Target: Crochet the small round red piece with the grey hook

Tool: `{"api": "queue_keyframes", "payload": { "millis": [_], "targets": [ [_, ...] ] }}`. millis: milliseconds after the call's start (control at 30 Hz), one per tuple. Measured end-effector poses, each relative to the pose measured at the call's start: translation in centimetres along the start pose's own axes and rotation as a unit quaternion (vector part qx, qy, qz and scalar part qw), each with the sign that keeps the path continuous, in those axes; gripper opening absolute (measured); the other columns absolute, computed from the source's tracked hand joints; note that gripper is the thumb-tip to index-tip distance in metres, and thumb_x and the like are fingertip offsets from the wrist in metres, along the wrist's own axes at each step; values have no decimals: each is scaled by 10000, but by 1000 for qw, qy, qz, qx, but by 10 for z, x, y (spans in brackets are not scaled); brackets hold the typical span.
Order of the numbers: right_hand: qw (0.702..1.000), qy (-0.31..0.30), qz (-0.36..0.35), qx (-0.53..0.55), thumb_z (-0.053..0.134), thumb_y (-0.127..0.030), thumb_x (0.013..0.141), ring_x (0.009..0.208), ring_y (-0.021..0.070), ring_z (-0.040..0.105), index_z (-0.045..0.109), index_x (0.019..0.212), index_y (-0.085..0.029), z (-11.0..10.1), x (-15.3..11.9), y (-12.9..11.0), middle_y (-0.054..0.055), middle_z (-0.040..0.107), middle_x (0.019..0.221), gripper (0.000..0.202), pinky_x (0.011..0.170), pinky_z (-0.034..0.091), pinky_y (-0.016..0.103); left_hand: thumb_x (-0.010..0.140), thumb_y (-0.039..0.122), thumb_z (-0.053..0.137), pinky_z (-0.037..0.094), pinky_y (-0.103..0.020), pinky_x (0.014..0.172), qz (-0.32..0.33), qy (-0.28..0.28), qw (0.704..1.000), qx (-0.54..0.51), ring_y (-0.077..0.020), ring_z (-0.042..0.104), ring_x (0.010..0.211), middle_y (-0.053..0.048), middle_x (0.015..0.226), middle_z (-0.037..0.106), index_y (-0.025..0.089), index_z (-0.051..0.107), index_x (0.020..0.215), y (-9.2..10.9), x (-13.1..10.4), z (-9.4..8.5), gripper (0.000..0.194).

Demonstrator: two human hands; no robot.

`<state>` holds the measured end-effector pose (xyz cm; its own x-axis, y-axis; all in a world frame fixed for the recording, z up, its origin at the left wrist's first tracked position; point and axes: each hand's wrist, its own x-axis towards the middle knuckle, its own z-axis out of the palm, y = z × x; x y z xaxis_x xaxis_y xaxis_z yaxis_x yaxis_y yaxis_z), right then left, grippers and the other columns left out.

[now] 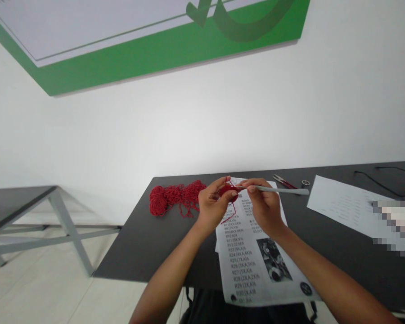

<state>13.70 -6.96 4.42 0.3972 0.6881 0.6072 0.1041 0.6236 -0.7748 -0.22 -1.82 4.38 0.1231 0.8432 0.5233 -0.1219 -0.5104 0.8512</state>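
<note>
Left hand (pixel 213 204) was curled, thumb and fingers nearly closed on a small red crocheted piece (pixel 228 192); right hand (pixel 265 207) was pinched shut round a crochet hook (pixel 283 190) with a pale handle, its thin tip at the piece; the piece sat between the hands, above a printed pattern sheet (pixel 245 270) of row lines and a dark photo, whose near edge overhung the table. Table (pixel 131 252) was dark, matte, its far edge along a plain white wall (pixel 175 130); a heap of red yarn (pixel 175 198) lay to the left of the hands; beyond the right hand lay scissors (pixel 285 181) and a small ring-shaped item (pixel 305 183); farther right, a white paper (pixel 347 204) and thin black cords or frames, too unclear to tell; green-bordered board (pixel 121 58) hung on the wall; second dark table (pixel 16 202) with grey legs stood at left, over pale floor tiles (pixel 47 292).
</note>
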Motion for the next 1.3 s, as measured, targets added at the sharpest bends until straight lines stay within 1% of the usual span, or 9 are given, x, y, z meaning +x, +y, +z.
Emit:
{"api": "queue_keyframes", "payload": {
  "millis": [267, 367, 533, 767, 900, 1000, 1100, 1200, 1300],
  "targets": [
    [995, -31, -74, -58, 622, -367, 1001, 942, 218, 752, 700, 987, -260, -3, -2, 1, 39, 783, 971, 133, 862, 611, 374, 767, 300, 860, 650, -356, 789, 54, 0, 996, 73, -218, 781, 828, -78, 968, 832, 213, 811, 1104, -2, 3, -4, 351],
    [991, -48, -89, -83, 605, -329, 1011, 984, 227, 749, 697, 1014, -271, -4, -3, 2, 44, 781, 1007, 108, 901, 608, 395, 814, 292, 831, 639, -328, 749, 121, -9, 986, 117, -194, 765, 770, -71, 934, 827, 211, 807, 1101, 0, 5, -5, 300],
    [978, -85, -139, -127, 595, -280, 1012, 1075, 252, 738, 696, 1057, -290, -5, -4, 4, 69, 779, 1103, 111, 967, 599, 453, 891, 285, 759, 574, -253, 642, 241, -24, 952, 188, -140, 675, 652, -46, 788, 774, 199, 792, 1115, -1, 7, -6, 242],
    [961, -114, -181, -174, 597, -229, 1009, 1099, 258, 717, 711, 1114, -301, -5, -5, 9, 79, 749, 1159, 171, 960, 601, 471, 937, 263, 699, 565, -249, 655, 248, -30, 947, 200, -140, 661, 668, -46, 787, 748, 188, 779, 1166, -6, 7, -6, 254],
    [941, -131, -222, -220, 581, -199, 1006, 1075, 266, 697, 702, 1177, -302, -7, -4, 13, 93, 715, 1144, 233, 925, 601, 467, 916, 250, 712, 566, -252, 653, 242, -37, 953, 179, -145, 671, 672, -54, 802, 763, 199, 784, 1172, -9, 5, -5, 271],
    [914, -143, -262, -273, 570, -179, 1001, 1086, 285, 670, 682, 1247, -285, -10, -4, 16, 116, 695, 1152, 291, 922, 586, 483, 885, 264, 739, 583, -271, 705, 194, -35, 973, 120, -161, 706, 746, -72, 873, 794, 204, 785, 1189, -14, 1, 0, 313],
    [894, -138, -304, -300, 587, -164, 985, 1096, 298, 657, 664, 1292, -309, -14, -5, 19, 118, 694, 1173, 348, 938, 572, 508, 825, 377, 814, 600, -297, 717, 32, -32, 999, -15, -178, 729, 778, -100, 982, 815, 190, 784, 1200, -14, -4, 7, 420],
    [890, -137, -317, -297, 588, -161, 984, 1109, 296, 658, 645, 1328, -342, -17, -4, 22, 109, 695, 1189, 392, 949, 571, 518, 736, 417, 890, 597, -291, 698, -115, -45, 978, -169, -164, 725, 718, -79, 919, 815, 198, 790, 1188, -9, -6, 12, 512],
    [900, -151, -309, -268, 593, -166, 988, 1148, 289, 660, 616, 1376, -358, -19, -3, 21, 102, 699, 1205, 433, 979, 573, 520, 698, 403, 919, 592, -274, 720, -162, -43, 951, -259, -156, 735, 739, -68, 889, 812, 204, 821, 1082, -4, -4, 14, 443]
  ]
}}
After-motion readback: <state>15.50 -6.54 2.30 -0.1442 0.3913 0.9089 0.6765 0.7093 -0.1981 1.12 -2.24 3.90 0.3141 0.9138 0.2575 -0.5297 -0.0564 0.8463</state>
